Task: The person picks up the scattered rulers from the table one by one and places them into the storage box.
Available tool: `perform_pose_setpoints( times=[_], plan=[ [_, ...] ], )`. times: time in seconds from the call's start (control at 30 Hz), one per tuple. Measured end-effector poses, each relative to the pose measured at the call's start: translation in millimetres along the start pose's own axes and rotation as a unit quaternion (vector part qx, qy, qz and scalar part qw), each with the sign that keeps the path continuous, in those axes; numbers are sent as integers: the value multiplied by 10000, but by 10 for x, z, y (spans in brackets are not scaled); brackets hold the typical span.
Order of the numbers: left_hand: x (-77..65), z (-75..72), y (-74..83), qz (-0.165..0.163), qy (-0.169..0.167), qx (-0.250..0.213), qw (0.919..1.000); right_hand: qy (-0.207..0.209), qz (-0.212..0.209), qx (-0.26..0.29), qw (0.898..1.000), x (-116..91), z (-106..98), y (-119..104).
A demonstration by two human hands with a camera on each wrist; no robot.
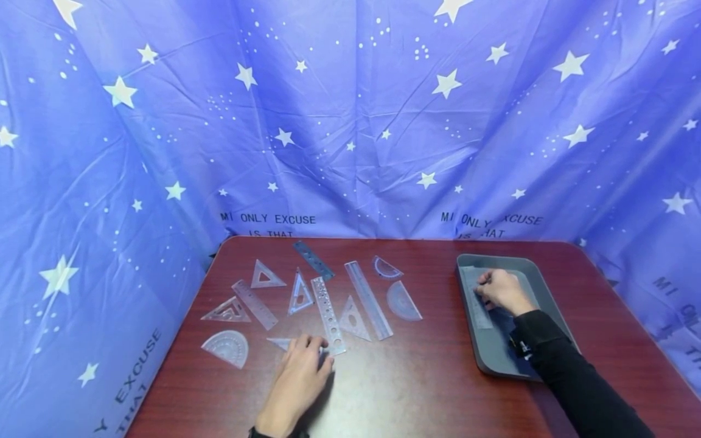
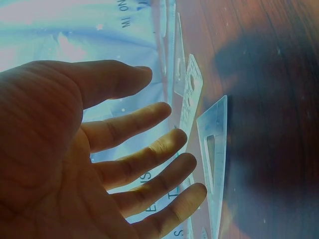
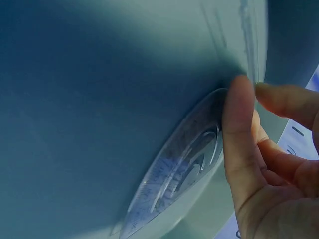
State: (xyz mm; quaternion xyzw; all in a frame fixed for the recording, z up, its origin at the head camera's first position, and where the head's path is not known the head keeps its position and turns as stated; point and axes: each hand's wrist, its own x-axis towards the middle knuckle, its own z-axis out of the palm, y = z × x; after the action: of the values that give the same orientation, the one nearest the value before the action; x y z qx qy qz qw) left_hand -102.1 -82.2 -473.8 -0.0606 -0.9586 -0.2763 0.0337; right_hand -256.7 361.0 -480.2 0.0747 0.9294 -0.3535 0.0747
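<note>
My right hand (image 1: 505, 291) is inside the grey tray (image 1: 489, 365), pinching the edge of a clear ruler (image 1: 475, 298) between thumb and fingers. This ruler runs along the tray's left side. A clear protractor (image 3: 174, 169) lies in the tray close to those fingertips, seen in the right wrist view. Over the table's front middle, my left hand (image 1: 300, 374) hovers with fingers spread and loosely bent, holding nothing. Just beyond its fingers is a clear set square (image 2: 215, 149), partly covered by the hand in the head view. A ruler with round holes (image 1: 328, 316) lies beside it.
Several clear set squares, including one with blue edges (image 1: 301, 295), lie on the brown table (image 1: 405, 389). Around them are a long ruler (image 1: 369, 301), short rulers, a left protractor (image 1: 229, 348) and right protractors (image 1: 404, 301). A starry blue curtain (image 1: 350, 121) surrounds the table.
</note>
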Motion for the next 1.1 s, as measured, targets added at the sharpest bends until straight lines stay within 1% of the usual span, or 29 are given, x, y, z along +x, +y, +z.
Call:
perform_pose_setpoints(
  times=[0.1, 0.2, 0.37, 0.43, 0.53, 0.6, 0.7, 0.83, 0.97, 1.1],
  plan=[
    [-4, 1, -9, 6, -9, -22, 10000, 79, 11, -376, 9993, -5, 11, -18],
    [-16, 4, -26, 45, 40, -62, 10000, 132, 13, -572, 9983, -19, 10, -20],
    [-32, -10, -85, 9, 61, -239, 9997, 175, -41, -673, 9976, -78, -31, -59],
    [-32, -20, -116, -46, 54, -285, 9996, 271, -193, -852, 9958, -117, -66, -103],
    [-32, -33, -167, 13, 138, -189, 9997, 424, -481, -1099, 9919, -196, -118, -200],
    [-33, -40, -201, 109, 222, -67, 9997, 506, -708, -1271, 9881, -260, -148, -278],
    [-31, -54, -247, 284, 285, 167, 9991, 457, -907, -1345, 9857, -387, -164, -421],
    [-24, -71, -290, 395, 132, 270, 9988, 267, -1149, -1329, 9841, -596, -164, -641],
    [-24, -59, -318, 317, -103, 185, 9993, 211, -1379, -1185, 9831, -804, -151, -821],
    [-38, -27, -334, 163, -188, 135, 9996, 278, -1636, -1111, 9799, -969, -138, -925]
  ],
)
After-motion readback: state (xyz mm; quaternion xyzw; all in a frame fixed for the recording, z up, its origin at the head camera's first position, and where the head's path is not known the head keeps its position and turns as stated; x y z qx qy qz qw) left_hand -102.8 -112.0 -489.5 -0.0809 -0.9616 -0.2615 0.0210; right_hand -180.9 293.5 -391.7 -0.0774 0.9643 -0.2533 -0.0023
